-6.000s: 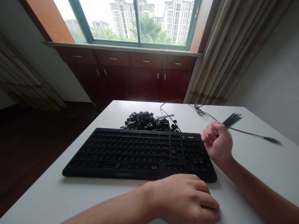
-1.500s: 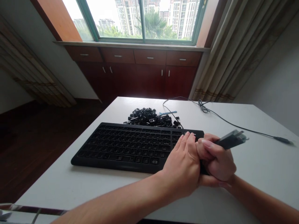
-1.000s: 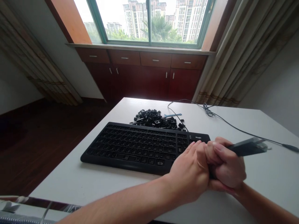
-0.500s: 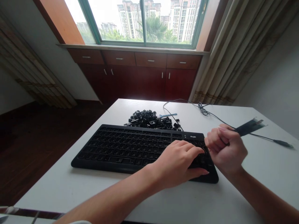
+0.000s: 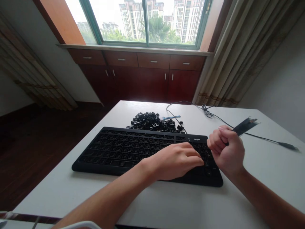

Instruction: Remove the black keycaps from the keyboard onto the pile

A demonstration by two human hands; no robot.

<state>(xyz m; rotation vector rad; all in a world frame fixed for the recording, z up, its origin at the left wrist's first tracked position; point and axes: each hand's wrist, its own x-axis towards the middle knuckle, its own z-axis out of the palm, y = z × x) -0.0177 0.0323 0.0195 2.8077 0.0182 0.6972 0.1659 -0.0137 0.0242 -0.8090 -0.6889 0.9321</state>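
Observation:
A black keyboard (image 5: 119, 151) lies across the white table, its key sockets bare of caps over the part I can see. My left hand (image 5: 177, 160) rests palm down over its right part, fingers drawn together and fingertips at the number pad; whatever is under them is hidden. Just right of it, my right hand (image 5: 227, 148) is closed in a fist around a dark, flat-handled tool (image 5: 246, 125). The handle's end sticks out up and to the right. The tool's working end is near the number pad and hard to see.
Behind the keyboard is a heap of loose black keycaps (image 5: 152, 122). A thin blue tool (image 5: 172, 117) lies beside the heap. The keyboard's cable (image 5: 183, 101) loops over the back of the table to a tied bundle and a dark plug (image 5: 287, 145) at the right.
My left hand has drawn its spread thumb and fingers together and shifted slightly left. My right hand has moved a little left and down with the tool still in it.

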